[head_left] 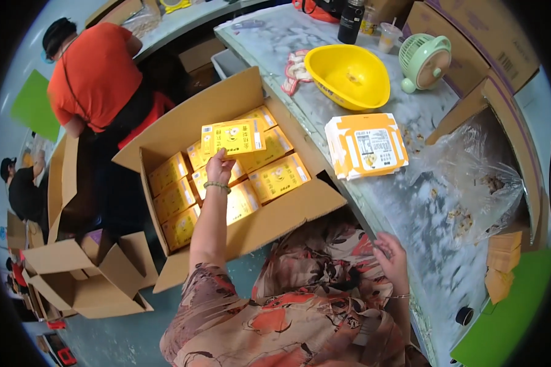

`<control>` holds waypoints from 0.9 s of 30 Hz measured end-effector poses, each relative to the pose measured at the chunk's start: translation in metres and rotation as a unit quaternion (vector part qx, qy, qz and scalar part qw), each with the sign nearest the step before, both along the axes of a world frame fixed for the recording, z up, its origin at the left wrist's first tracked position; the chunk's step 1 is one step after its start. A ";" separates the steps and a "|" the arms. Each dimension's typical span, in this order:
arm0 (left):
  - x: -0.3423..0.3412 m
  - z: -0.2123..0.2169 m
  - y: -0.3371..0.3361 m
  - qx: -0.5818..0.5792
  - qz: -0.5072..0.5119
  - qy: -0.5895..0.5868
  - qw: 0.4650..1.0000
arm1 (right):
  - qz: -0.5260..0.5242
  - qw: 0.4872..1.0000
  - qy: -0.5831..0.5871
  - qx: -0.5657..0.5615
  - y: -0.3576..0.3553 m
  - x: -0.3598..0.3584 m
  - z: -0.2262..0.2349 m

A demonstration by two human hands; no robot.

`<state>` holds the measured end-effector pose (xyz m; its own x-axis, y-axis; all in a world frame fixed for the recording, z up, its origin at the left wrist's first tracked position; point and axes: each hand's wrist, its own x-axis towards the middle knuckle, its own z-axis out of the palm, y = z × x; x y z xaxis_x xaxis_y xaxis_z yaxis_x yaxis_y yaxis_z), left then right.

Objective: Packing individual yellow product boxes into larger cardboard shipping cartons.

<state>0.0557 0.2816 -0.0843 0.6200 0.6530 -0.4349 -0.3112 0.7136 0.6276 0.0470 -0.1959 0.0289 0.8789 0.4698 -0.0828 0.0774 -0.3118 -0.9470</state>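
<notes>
Left hand (pixel 219 164): raised over the open carton (pixel 183 125), fingers pinched on the lower edge of one flat yellow box (pixel 233 136), a bead bracelet (pixel 217 185) at the wrist. The box is held just above the hand, its long axis running left to right, printed face toward the camera, lifted free of the rows beneath. Directly under and around the hand: packed boxes (pixel 280 176) of the same yellow kind, laid flat in rows that nearly fill the carton; those to the hand's left lie lower in the carton, those to its right lie toward the surface. The carton stands on the floor with its flaps spread, its right flap against the edge of the surface (pixel 410 208). Right hand (pixel 390 255): low at the near edge of the surface, well apart from the held box, fingers curled; whether it grips anything cannot be told. The left hand is by far the nearer to the box and the carton. Beyond the right hand, on the surface: a stack of flat unfolded sleeves (pixel 366 145), a yellow bowl (pixel 348 76), a small green fan (pixel 424 61), a clear bag (pixel 477 177). Far left of the left hand: a person in an orange shirt (pixel 95 76) bent over other cartons (pixel 82 275).
</notes>
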 end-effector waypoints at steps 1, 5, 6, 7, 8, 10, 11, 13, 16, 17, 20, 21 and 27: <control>0.013 -0.023 0.013 -0.003 -0.011 0.018 1.000 | -0.006 0.999 0.033 -0.006 -0.002 -0.002 -0.002; 0.080 -0.057 0.015 -0.017 0.083 0.087 0.993 | -0.070 0.995 0.059 -0.039 -0.008 -0.003 -0.007; 0.093 -0.058 0.010 -0.001 0.127 0.143 0.982 | -0.079 0.994 0.054 -0.044 -0.006 -0.001 -0.005; 0.101 -0.057 0.005 -0.005 0.121 0.143 0.982 | -0.084 0.994 0.054 -0.049 -0.008 -0.002 -0.007; 0.107 -0.056 0.001 0.022 0.128 0.146 0.981 | -0.100 0.992 0.062 -0.041 -0.010 -0.002 -0.010; 0.118 -0.060 0.000 0.047 0.136 0.150 0.978 | -0.113 0.990 0.071 -0.036 -0.012 0.008 -0.010; 0.119 -0.062 0.003 0.091 0.133 0.189 0.969 | -0.099 0.991 0.065 -0.063 -0.010 0.013 -0.004; 0.119 -0.060 0.001 0.135 0.128 0.231 0.955 | -0.086 0.990 0.062 -0.090 -0.005 0.026 0.003; 0.123 -0.049 -0.007 0.025 0.111 0.200 0.973 | -0.134 0.986 -0.022 -0.094 0.005 0.050 0.013; 0.124 -0.051 -0.007 0.026 0.112 0.201 0.973 | -0.133 0.986 -0.020 -0.093 0.006 0.059 0.014; 0.123 -0.063 -0.010 -0.013 0.122 0.186 0.975 | -0.121 0.985 -0.077 -0.101 0.008 0.083 0.024; 0.113 -0.070 -0.002 -0.005 0.138 0.159 0.978 | -0.108 0.983 -0.099 -0.109 0.013 0.094 0.032; 0.112 0.013 -0.071 0.385 0.057 0.134 0.911 | -0.106 0.986 -0.130 0.008 0.047 0.184 0.046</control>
<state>0.1675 0.2104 -0.0710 0.4685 0.8818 0.0546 -0.1180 0.0012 0.9930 0.2315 -0.1491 0.0748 0.9478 0.2736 0.1640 0.2530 -0.3315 -0.9089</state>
